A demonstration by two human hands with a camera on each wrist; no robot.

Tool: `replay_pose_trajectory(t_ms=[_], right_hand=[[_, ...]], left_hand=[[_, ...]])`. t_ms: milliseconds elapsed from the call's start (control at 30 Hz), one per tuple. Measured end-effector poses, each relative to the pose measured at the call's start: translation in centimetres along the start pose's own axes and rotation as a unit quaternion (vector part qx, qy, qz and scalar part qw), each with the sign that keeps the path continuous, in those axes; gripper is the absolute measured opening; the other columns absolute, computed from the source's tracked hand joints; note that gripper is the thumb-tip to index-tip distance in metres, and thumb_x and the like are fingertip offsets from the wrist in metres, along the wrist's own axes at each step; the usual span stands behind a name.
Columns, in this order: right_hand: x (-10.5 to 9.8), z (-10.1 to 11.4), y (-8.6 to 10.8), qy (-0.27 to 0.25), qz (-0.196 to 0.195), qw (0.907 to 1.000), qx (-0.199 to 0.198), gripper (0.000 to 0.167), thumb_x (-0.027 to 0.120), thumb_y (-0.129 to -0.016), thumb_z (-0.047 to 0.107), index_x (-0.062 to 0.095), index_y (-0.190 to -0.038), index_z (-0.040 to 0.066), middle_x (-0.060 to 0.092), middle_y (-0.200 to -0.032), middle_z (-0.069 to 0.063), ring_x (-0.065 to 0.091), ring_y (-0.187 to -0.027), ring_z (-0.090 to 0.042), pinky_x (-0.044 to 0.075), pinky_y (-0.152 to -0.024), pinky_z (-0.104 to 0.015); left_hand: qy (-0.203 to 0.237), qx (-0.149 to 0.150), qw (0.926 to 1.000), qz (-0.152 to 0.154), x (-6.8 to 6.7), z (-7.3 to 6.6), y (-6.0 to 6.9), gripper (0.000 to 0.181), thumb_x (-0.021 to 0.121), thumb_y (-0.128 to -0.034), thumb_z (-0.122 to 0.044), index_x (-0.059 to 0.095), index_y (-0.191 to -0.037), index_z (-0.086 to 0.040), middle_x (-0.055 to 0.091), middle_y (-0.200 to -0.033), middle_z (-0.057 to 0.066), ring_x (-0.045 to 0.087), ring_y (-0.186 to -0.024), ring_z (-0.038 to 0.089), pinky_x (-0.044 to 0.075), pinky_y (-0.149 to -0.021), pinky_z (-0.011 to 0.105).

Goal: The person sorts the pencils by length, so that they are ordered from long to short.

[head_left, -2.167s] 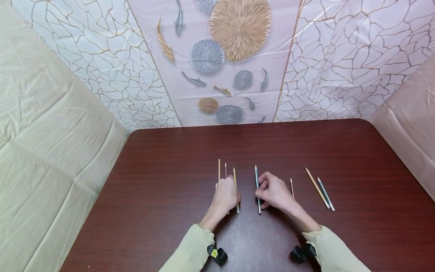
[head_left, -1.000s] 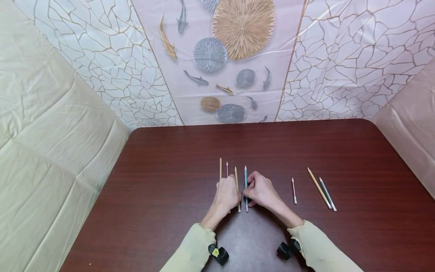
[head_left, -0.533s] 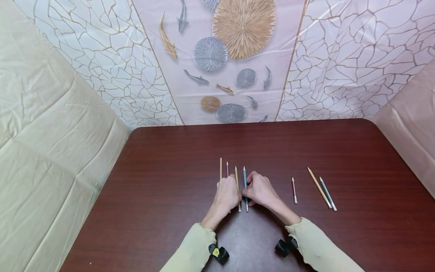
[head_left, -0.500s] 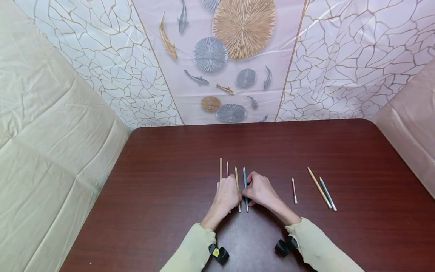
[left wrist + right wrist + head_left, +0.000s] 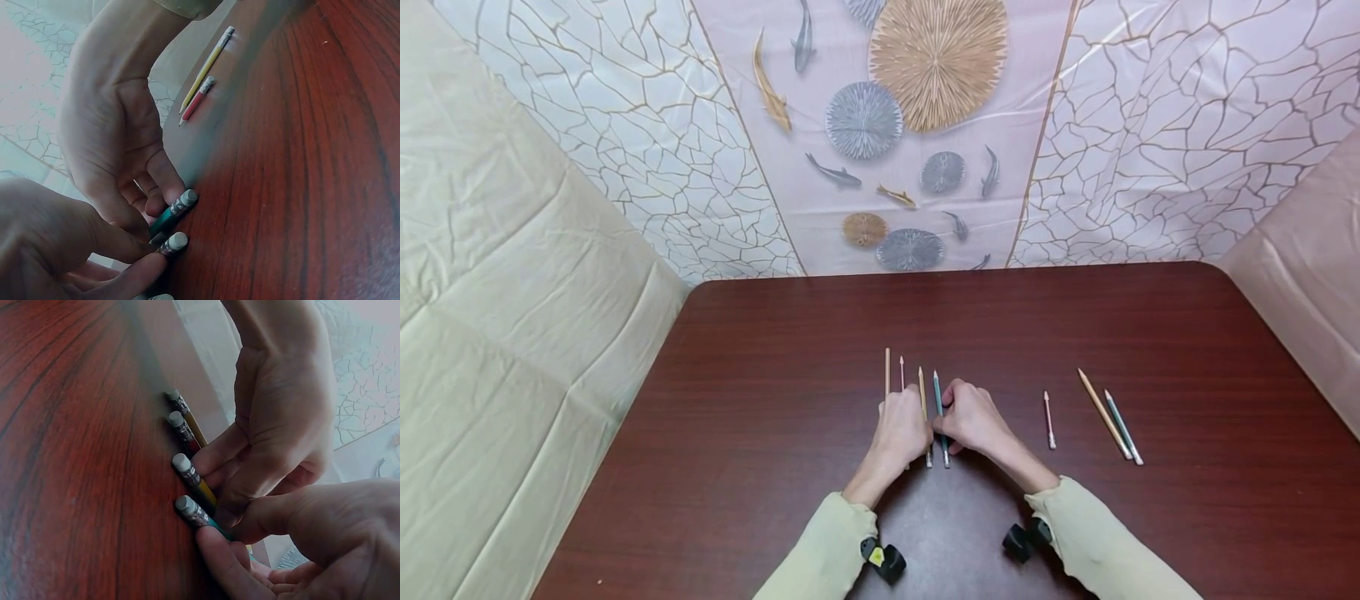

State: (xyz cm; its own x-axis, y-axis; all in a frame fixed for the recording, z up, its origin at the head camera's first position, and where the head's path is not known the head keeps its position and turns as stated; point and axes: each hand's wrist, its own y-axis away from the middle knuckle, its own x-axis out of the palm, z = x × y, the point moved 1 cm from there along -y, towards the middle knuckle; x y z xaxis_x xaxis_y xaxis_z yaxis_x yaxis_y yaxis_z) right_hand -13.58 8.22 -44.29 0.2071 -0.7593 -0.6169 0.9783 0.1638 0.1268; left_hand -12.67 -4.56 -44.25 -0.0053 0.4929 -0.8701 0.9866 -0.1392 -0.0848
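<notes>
My left hand [image 5: 901, 427] lies over a row of pencils, with its thumb and a finger around a yellow pencil [image 5: 922, 385]. Left of that one, a tan pencil [image 5: 887, 371] and a pink pencil [image 5: 902, 373] stick out beyond the knuckles, partly covered. My right hand [image 5: 973, 417] pinches a teal pencil [image 5: 937, 392] just right of the yellow one, its tip leaning slightly left. In the right wrist view the white erasers of the teal pencil [image 5: 194, 511] and yellow pencil [image 5: 195, 475] line up near the table surface. Both hands' fingertips nearly meet.
On the brown table [image 5: 775, 375], a short pink pencil [image 5: 1049, 421] lies right of my right hand. Farther right, a yellow pencil [image 5: 1102, 412] and another teal pencil [image 5: 1123, 427] lie slanted, close together. A patterned backdrop [image 5: 895, 150] stands behind the table.
My right hand has slid the teal pencil left, from a wide gap to close beside the yellow one. Most recently its tip has swung slightly left. My left hand stays nearly still.
</notes>
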Motion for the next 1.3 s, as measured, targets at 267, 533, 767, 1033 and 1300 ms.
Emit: replay_pose_trajectory(t_ms=[267, 533, 767, 1033, 1300], right_hand=[[-0.03, 0.1, -0.09, -0.003, 0.006, 1.0, 0.002, 0.024, 0.069, -0.073, -0.002, 0.055, -0.092, -0.006, 0.062, -0.064, -0.008, 0.063, -0.04, -0.02, 0.05, -0.041, -0.029], [-0.09, 0.2, -0.06, -0.006, 0.009, 0.9999, 0.004, 0.023, 0.072, -0.074, -0.002, 0.055, -0.09, -0.006, 0.061, -0.067, -0.009, 0.063, -0.041, -0.02, 0.05, -0.041, -0.029], [-0.16, 0.06, 0.07, -0.011, 0.008, 0.9998, 0.011, 0.022, 0.07, -0.074, -0.003, 0.056, -0.09, -0.006, 0.061, -0.067, -0.009, 0.063, -0.041, -0.02, 0.051, -0.041, -0.029], [-0.11, -0.15, 0.08, -0.014, 0.007, 0.9998, 0.012, 0.022, 0.07, -0.074, -0.003, 0.056, -0.09, -0.006, 0.062, -0.069, -0.009, 0.063, -0.041, -0.019, 0.051, -0.041, -0.029], [-0.08, -0.24, 0.03, -0.014, 0.005, 0.9998, 0.011, 0.021, 0.067, -0.074, -0.003, 0.057, -0.092, -0.006, 0.063, -0.066, -0.007, 0.062, -0.041, -0.018, 0.051, -0.041, -0.03]], left_hand=[[-0.003, 0.001, 1.0, 0.0, 0.01, 0.1, -0.04, 0.019, 0.073, -0.0705, 0.001, 0.057, -0.079, -0.004, 0.056, -0.063, 0.007, 0.066, -0.065, 0.032, 0.052, -0.056, 0.039], [-0.005, 0.001, 1.0, 0.001, -0.11, 0.12, 0.01, 0.019, 0.074, -0.0712, 0.001, 0.058, -0.08, -0.004, 0.056, -0.063, 0.005, 0.066, -0.067, 0.031, 0.053, -0.059, 0.039], [0.001, 0.0, 1.0, 0.004, -0.05, 0.12, -0.03, 0.021, 0.075, -0.0705, 0.0, 0.058, -0.081, -0.005, 0.055, -0.062, 0.004, 0.065, -0.065, 0.03, 0.052, -0.056, 0.037], [0.001, 0.0, 1.0, 0.005, 0.03, 0.02, 0.1, 0.019, 0.072, -0.0721, 0.001, 0.057, -0.08, -0.005, 0.054, -0.061, 0.004, 0.065, -0.062, 0.03, 0.05, -0.051, 0.035], [0.001, 0.006, 1.0, -0.007, 0.18, 0.07, 0.11, 0.017, 0.071, -0.0715, 0.002, 0.057, -0.079, -0.004, 0.055, -0.061, 0.005, 0.065, -0.062, 0.032, 0.05, -0.051, 0.037]])
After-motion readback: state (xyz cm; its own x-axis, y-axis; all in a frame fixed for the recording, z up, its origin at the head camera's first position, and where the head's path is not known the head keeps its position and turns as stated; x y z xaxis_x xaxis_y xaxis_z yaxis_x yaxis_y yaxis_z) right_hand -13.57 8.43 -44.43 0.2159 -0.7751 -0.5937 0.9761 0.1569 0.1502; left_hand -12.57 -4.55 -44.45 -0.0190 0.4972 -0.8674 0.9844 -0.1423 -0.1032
